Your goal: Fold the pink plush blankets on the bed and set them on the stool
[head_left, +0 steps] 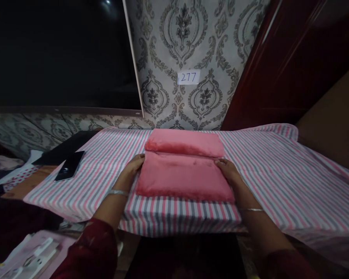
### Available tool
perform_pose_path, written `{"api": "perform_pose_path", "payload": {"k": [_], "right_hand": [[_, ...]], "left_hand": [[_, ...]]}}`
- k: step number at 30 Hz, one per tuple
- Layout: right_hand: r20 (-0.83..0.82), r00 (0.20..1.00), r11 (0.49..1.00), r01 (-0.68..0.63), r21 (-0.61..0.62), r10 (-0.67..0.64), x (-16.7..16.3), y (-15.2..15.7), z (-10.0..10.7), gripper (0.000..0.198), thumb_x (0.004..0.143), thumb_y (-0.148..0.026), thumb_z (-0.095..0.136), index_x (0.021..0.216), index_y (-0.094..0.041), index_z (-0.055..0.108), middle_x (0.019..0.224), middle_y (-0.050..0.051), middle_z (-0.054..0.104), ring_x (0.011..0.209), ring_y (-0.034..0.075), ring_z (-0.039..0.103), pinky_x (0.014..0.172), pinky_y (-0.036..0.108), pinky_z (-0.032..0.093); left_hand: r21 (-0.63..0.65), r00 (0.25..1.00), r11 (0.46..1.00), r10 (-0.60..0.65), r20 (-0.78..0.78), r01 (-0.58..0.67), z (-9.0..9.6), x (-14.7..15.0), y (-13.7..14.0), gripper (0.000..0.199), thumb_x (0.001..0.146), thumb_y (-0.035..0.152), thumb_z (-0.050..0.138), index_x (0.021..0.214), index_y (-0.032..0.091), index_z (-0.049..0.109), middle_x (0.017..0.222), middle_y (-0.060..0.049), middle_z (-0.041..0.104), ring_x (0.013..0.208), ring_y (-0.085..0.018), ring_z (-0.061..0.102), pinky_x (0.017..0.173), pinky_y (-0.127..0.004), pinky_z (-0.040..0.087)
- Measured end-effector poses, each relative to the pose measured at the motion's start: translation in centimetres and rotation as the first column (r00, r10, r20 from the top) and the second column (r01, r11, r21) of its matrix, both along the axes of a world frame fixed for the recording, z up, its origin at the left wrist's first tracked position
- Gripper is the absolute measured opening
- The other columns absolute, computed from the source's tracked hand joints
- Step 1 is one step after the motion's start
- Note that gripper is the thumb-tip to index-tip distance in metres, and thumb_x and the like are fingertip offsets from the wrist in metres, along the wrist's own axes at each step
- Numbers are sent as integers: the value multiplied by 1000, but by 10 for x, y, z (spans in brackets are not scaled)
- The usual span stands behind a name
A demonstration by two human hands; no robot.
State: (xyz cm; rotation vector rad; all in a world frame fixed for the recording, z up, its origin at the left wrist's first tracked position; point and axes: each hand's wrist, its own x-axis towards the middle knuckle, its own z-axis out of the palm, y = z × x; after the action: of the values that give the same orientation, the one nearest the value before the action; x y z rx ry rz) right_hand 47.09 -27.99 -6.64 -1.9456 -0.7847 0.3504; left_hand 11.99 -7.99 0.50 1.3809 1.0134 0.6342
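A pink plush cloth (186, 176) lies folded in front of me, with a folded roll-like section along its far side and a crease between the two parts. At its left edge my left hand (135, 164) has its fingers closed on the cloth near the crease. My right hand (227, 169) grips the opposite edge at about the same height, with fingertips on top of the fabric. The fingers beneath the edges are partly hidden. Under the cloth is a striped sheet (273, 166) in pink, grey and white, covering the table.
A dark phone (70, 166) lies on the sheet to the left. Behind the table are a large television screen (61, 54), a patterned wall with a paper label (189, 77) reading 277, and a dark red glossy panel (279, 66). White items (36, 259) sit low at left.
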Motion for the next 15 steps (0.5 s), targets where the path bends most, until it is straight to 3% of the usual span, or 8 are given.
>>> {"api": "perform_pose_path", "payload": {"k": [4,8,10,15], "right_hand": [[-271,959,995,-68,73,85,-19,-46,5,51,69,-57,69,100,-16,70,85,9,75,72,22,67,61,29,51],[-242,940,970,-229,76,241,-40,-87,11,50,70,-67,69,82,-19,68,77,5,70,70,19,61,60,28,46],[-185,949,967,-253,37,256,-47,-98,13,50,71,-69,67,79,-19,66,72,3,67,66,18,58,59,28,44],[-72,981,983,-183,8,183,-54,-105,15,47,72,-68,63,70,-21,61,63,0,59,61,16,51,58,28,40]], "left_hand": [[-44,977,978,-200,78,204,-10,-37,-33,55,46,38,92,92,13,77,83,-10,78,84,-29,73,80,-37,56],[-15,948,949,-315,34,316,-16,-62,-58,44,59,39,89,96,17,79,88,-7,79,96,-31,72,89,-39,55],[-13,953,954,-300,43,300,-17,-67,-64,42,62,40,87,97,18,79,88,-7,79,95,-30,72,88,-39,55],[9,986,994,-109,126,108,-20,-74,-66,50,64,50,85,98,15,77,86,-10,78,86,-27,72,81,-36,55]]}}
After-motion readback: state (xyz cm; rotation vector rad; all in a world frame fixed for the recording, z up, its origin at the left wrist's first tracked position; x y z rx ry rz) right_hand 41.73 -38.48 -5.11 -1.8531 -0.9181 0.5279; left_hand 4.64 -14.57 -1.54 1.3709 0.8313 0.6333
